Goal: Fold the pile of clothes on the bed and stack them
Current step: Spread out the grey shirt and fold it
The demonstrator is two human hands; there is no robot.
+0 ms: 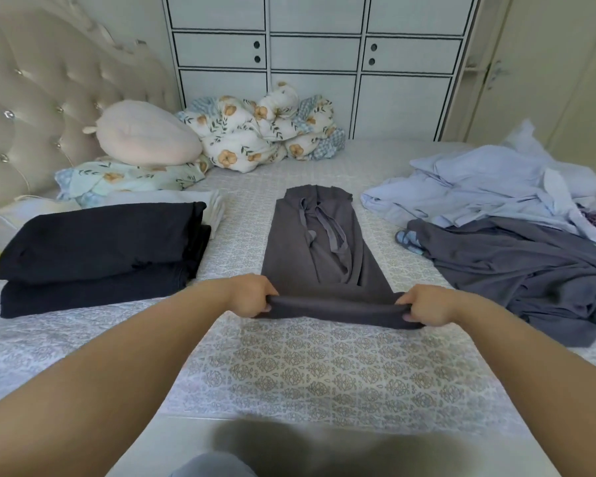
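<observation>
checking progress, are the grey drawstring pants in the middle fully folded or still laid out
Partly folded. The grey pants lie lengthwise, legs together, while the left hand and right hand grip the near end, lifted off the bed.

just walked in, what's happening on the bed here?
A person is folding laundry. Left hand and right hand each grip a near corner of the grey drawstring pants, lifting that end. Folded black clothes are stacked on the left; an unfolded pile lies on the right.
</observation>
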